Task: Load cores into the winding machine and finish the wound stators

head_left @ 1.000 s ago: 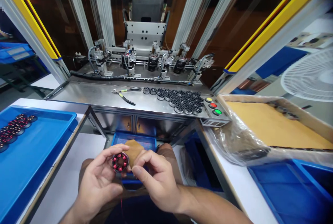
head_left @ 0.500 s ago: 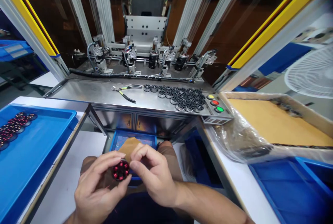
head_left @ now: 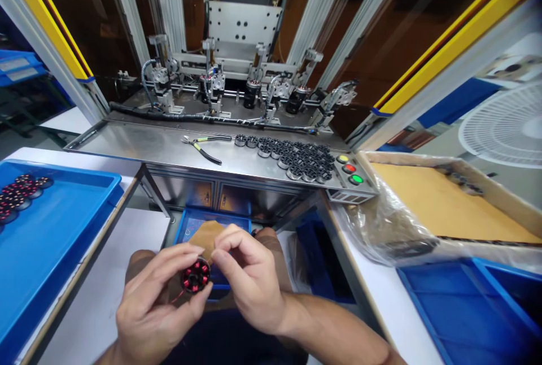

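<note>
My left hand [head_left: 154,297] is closed around a small round motor stator [head_left: 196,274], a black ring wound with red wire. Its wound face is turned towards me, and a loose red wire [head_left: 179,295] trails from its lower left. Close against the stator's right edge, my right hand [head_left: 249,277] has thumb and forefinger pinched together. Whatever lies between those fingertips is too small or hidden to make out. Both hands are above my lap, in front of a blue bin [head_left: 186,222] with brown paper [head_left: 207,235] in it.
Cutting pliers [head_left: 203,150] and several black unwound cores [head_left: 292,156] lie on the metal ledge [head_left: 127,142], beside coloured buttons [head_left: 349,168]. Behind stands a machine with clamps [head_left: 215,91]. A blue tray [head_left: 63,229] holds wound stators [head_left: 21,198] at left; a lined carton [head_left: 449,201] is at right.
The view has shifted slightly. My left hand still grips the stator, whose red wire tail now shows more clearly. My right hand remains pinched at its edge. The machine's clamp tops appear higher.
</note>
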The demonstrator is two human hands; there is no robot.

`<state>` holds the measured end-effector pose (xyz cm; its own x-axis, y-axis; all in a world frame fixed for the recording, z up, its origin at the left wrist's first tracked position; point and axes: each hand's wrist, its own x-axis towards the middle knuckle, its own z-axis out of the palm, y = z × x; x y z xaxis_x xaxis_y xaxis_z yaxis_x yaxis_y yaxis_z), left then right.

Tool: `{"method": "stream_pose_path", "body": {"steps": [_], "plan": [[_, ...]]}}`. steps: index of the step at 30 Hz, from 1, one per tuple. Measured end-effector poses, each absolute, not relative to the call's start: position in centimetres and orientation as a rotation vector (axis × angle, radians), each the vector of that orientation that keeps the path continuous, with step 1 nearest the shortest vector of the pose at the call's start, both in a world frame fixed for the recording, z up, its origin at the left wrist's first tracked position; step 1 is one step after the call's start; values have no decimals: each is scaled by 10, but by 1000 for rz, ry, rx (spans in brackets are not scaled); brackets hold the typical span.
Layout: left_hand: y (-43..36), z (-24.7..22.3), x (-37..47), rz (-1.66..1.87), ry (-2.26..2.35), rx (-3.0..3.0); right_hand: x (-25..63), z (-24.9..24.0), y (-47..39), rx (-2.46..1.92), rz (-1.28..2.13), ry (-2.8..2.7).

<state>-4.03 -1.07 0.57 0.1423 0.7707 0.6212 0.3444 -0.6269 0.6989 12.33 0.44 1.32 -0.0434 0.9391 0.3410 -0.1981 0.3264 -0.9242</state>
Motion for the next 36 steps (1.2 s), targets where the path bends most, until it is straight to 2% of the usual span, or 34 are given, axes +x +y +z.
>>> {"method": "stream_pose_path", "body": {"steps": [4, 10, 17, 22, 27, 36], "plan": [[-15, -1, -39, 1518, 1067, 1853, 121, 11, 2, -844, 1200, -1137], [-14, 4, -37, 1540, 1084, 1714, 123, 7, 1, -681, 1293, -1146], [-13, 6, -38, 1530, 1056, 1658, 124, 9, -2, -714, 1037, -1251], [-14, 5, -41, 1503, 1071, 1695, 124, 11, 0, -710, 1093, -1284], [-15, 6, -43, 1497, 1070, 1765, 125, 13, 1, -696, 947, -1336], [-12, 14, -36, 1460, 948, 1427, 139, 19, 11, -521, 760, -1608]]}}
